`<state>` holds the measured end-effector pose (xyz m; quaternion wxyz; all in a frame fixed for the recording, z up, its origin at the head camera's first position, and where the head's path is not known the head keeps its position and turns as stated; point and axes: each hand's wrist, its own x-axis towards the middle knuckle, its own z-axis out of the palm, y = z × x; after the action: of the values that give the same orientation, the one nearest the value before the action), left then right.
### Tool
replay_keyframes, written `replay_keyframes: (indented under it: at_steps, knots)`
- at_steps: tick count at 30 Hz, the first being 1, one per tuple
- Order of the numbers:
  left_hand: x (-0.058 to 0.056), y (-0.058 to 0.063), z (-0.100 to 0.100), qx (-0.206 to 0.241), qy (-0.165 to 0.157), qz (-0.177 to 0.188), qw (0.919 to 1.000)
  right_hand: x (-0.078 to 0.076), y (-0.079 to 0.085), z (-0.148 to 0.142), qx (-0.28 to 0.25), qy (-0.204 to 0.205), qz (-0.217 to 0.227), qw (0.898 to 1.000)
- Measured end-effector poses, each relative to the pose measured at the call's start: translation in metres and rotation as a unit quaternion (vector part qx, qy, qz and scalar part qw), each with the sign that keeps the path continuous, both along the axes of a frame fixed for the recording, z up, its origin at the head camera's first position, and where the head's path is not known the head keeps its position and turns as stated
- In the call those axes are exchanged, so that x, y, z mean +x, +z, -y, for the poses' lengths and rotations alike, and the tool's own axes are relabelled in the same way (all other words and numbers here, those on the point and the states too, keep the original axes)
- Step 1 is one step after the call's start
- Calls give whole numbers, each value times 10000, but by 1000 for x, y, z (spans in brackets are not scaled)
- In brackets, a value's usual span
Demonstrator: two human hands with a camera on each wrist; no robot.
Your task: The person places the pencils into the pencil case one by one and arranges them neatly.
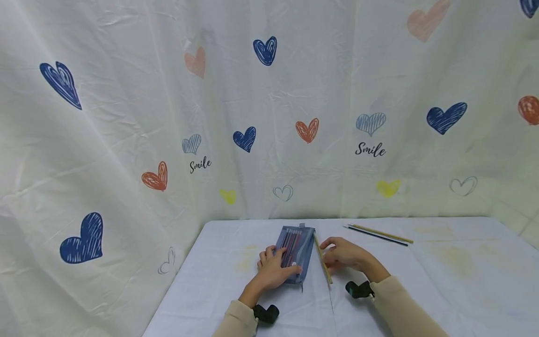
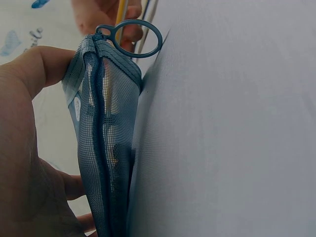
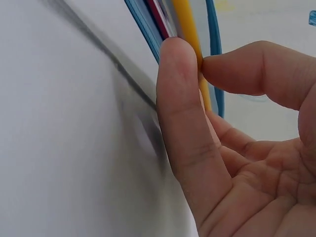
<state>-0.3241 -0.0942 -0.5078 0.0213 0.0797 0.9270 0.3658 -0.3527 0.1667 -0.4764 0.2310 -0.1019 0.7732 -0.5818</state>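
A blue mesh pencil case (image 1: 305, 252) with a zipper lies on the table, several dark and reddish pencils (image 1: 290, 243) showing through it. My left hand (image 1: 271, 271) rests over its near left part, fingers and thumb spread on top; the left wrist view shows the thumb at the corner by the blue ring zipper pull (image 2: 160, 42). Along the right side of the case runs a yellow pencil (image 1: 323, 262). My right hand (image 1: 347, 255) pinches this pencil (image 3: 186, 24) between thumb and index finger, the other fingers loosely bent behind.
Farther back to the right, another yellow pencil (image 1: 381, 232) and a dark pencil (image 1: 379, 236) lie close together. A white cloth covers the table (image 1: 463, 281), and a white curtain (image 1: 328, 93) printed with hearts hangs behind its far edge.
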Motion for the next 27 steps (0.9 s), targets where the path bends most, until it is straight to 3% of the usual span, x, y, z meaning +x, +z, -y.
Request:
replay_keyframes:
  at_steps: [17, 27]
  knots:
    - [2, 3, 0, -56, -11, -74, 10000, 7, 2, 38, 159, -786, -32, 9968]
    - [-4, -6, 0, -100, 10, -125, 9999, 9, 3, 56, 237, -1228, -34, 9921]
